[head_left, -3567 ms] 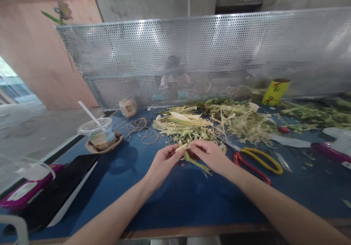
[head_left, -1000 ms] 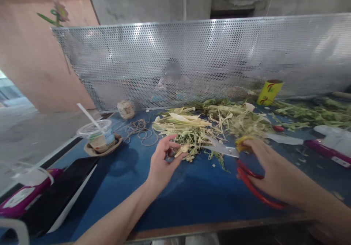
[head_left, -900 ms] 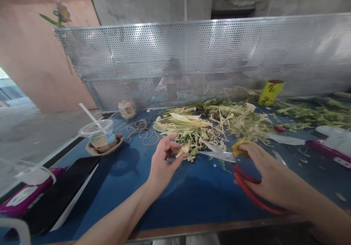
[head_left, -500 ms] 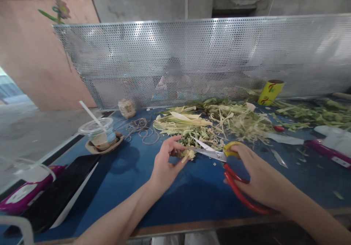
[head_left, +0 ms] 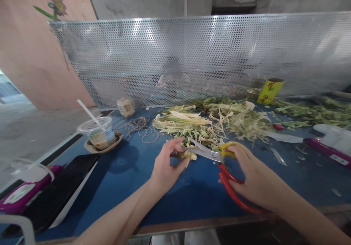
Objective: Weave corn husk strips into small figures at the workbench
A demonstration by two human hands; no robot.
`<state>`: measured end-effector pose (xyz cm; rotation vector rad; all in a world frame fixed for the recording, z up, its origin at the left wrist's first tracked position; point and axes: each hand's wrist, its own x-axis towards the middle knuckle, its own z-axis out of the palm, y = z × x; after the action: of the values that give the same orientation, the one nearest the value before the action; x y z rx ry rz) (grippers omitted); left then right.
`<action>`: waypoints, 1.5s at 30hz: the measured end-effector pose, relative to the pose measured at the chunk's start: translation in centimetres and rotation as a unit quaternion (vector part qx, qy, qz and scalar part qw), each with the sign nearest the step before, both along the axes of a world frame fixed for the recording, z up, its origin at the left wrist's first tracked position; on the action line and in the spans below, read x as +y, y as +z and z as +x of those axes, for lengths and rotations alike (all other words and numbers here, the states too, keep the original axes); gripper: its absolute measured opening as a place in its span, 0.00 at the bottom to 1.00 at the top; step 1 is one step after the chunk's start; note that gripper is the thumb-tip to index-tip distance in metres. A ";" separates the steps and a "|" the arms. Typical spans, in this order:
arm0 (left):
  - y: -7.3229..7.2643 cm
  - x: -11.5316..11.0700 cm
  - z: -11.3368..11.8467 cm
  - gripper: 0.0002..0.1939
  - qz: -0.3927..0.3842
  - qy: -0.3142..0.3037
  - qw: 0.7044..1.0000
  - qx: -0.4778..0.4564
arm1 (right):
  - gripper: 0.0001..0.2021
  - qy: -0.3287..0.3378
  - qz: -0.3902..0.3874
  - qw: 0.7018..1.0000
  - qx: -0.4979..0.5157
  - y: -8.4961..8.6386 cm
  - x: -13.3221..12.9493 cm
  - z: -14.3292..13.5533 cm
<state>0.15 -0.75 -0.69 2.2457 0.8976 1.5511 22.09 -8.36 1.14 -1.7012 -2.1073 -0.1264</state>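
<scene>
My left hand (head_left: 165, 163) pinches a small pale yellow-green plant piece (head_left: 192, 156) between thumb and fingers, low over the blue table. A pair of scissors (head_left: 216, 156) with red and yellow handles is in my right hand (head_left: 252, 173). Its blades are parted and point left, reaching the plant piece close to my left fingertips. Just behind the blades lies a heap of small green plant bits (head_left: 203, 132). Flat strips of pale husk-like leaves (head_left: 185, 120) are stacked beyond that heap.
Dried stalks (head_left: 238, 119) spread at centre right, near a yellow tube (head_left: 270, 91). Twine (head_left: 138, 126) and a lidded cup (head_left: 100, 135) with a straw are on the left, by a black tray-like object (head_left: 59, 190). A perforated metal screen (head_left: 153, 62) closes off the back.
The scissors and my right hand have shifted slightly left, bringing the blades closer to the plant piece. My left hand stays almost in place, still pinching it.
</scene>
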 end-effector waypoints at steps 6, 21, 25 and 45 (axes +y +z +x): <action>-0.3 0.2 0.0 0.21 -0.016 -0.017 0.999 -0.022 | 0.21 -0.008 -0.012 1.000 -0.001 -0.2 -0.2 -0.1; 3.6 2.5 3.6 0.20 0.021 -0.081 0.996 0.034 | 0.25 -0.076 -0.062 0.991 0.087 0.2 -0.1 2.0; 4.8 4.7 8.0 0.22 0.033 -0.138 0.989 0.044 | 0.20 -0.110 -0.027 0.984 0.135 -0.5 0.5 4.8; 2.4 10.9 18.5 0.24 -0.035 -0.167 0.984 0.039 | 0.11 -0.139 -0.086 0.956 0.242 -2.1 4.0 10.8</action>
<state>18.62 10.12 1.69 2.2778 0.5470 1.2689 32.85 -4.36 -0.91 -1.8879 -1.5522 0.3686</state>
